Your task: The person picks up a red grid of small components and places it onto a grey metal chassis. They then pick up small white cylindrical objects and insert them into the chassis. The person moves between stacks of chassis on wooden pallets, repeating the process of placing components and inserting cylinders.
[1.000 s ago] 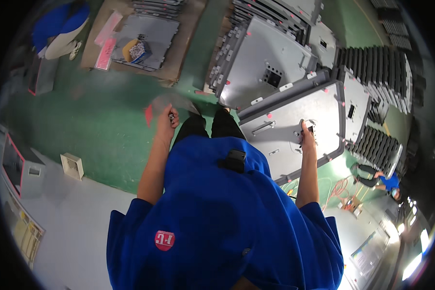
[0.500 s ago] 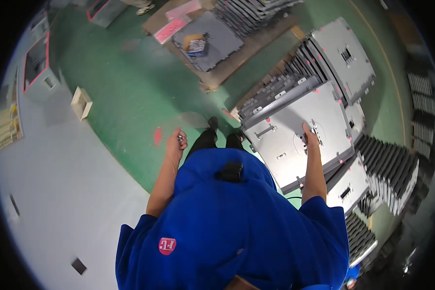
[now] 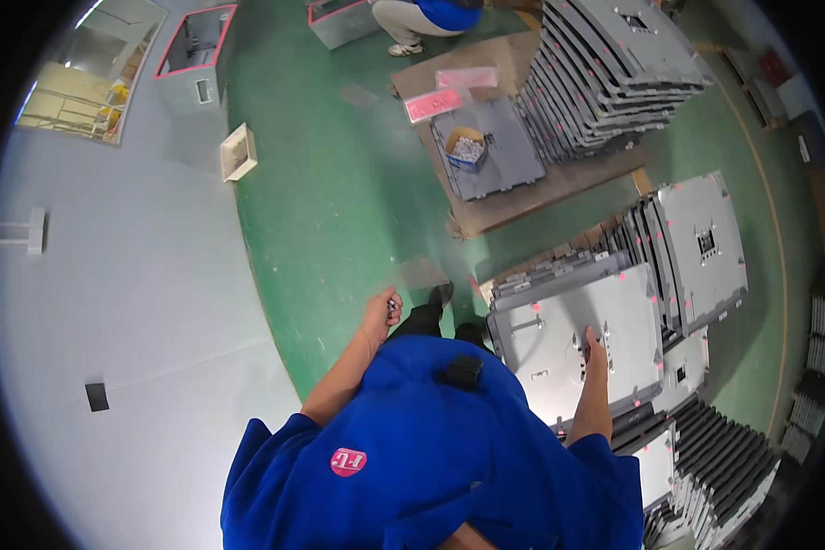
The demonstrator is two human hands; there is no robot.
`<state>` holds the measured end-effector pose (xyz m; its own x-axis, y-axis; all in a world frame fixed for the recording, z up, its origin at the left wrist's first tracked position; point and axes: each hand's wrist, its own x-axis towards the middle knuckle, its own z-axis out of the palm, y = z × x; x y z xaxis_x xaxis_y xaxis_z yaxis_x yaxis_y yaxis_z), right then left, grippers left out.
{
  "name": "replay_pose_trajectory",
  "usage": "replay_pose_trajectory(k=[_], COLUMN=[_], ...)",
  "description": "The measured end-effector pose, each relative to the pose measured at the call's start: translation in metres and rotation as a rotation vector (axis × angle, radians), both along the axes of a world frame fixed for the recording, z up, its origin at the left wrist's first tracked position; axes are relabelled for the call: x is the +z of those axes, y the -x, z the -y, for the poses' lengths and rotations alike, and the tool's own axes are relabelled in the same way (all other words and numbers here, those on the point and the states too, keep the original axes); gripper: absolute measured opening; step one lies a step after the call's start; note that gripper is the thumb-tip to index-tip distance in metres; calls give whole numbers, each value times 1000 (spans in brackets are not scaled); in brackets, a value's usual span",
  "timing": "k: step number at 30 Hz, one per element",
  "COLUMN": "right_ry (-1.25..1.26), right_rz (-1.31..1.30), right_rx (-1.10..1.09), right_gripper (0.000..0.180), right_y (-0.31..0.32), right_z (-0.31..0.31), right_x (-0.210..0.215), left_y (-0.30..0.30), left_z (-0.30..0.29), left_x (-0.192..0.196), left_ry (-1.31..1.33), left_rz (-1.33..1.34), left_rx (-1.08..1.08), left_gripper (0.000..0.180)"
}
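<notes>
My left hand point(image 3: 379, 316) is closed around a few small shiny metal pieces point(image 3: 391, 304) and hangs over the floor, left of my body. Their exact kind is too small to tell. Over to the right, my right hand point(image 3: 596, 350) reaches onto a grey flat metal panel point(image 3: 559, 321), at the dark fittings near its middle. Its fingers look drawn together there, and whatever is between them is hidden. Bolts or studs stand out around this spot, and a small bar-shaped bracket point(image 3: 526, 324) sits near the panel's upper left. Pink marks dot the panel's edges.
More grey panels point(image 3: 701, 247) lean in rows beyond and beside this one. A tall stack point(image 3: 605, 82) stands on a brown board point(image 3: 486, 215) with a box of small parts point(image 3: 466, 147). A person point(image 3: 422, 18) crouches at the back. A white tray point(image 3: 238, 153) lies left.
My view has shifted, so the surroundings appear lower and further right, with more of the crouching person showing. Both hands keep about the same places: the left closed, the right at the panel's fittings.
</notes>
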<state>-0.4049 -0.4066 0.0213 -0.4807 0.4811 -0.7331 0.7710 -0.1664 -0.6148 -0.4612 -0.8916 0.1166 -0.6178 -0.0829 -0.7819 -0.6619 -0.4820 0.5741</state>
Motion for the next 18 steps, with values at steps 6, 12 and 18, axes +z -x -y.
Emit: replay_pose_trajectory(k=[6, 12, 18], right_ry=[64, 203, -180], right_rz=[79, 6, 280], right_rx=[34, -40, 160], right_gripper=[50, 50, 51], right_y=[0, 3, 1], right_z=[-11, -12, -31], right_x=[-9, -13, -18], left_y=[6, 4, 17], left_z=[-7, -4, -7], left_x=[8, 0, -11], left_ry=[3, -34, -68], left_rz=[-8, -16, 13], left_rx=[-14, -65, -95], left_gripper=[33, 33, 32])
